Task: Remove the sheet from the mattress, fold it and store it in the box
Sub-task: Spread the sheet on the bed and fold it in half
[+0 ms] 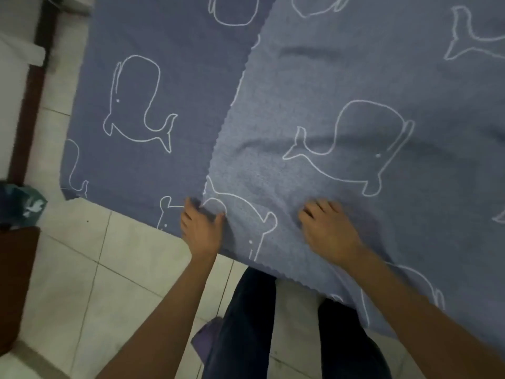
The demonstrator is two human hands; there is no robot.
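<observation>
A blue sheet point(153, 86) printed with white whale outlines lies spread flat. One part of it, a paler layer point(355, 77), is folded over from the right, and its zigzag edge runs diagonally down the middle. My left hand point(200, 228) pinches the near corner of that folded layer where the edge meets the sheet's front border. My right hand point(328, 228) lies on the folded layer a little to the right, fingers curled into the cloth. The mattress and the box are not in view.
White floor tiles point(90, 269) stretch left and below the sheet. My dark trouser legs point(246, 324) stand at the sheet's front edge. A dark wooden post point(30, 86) rises at the left, with a dark brown furniture piece point(16, 283) and a patterned teal cloth point(21, 203) near it.
</observation>
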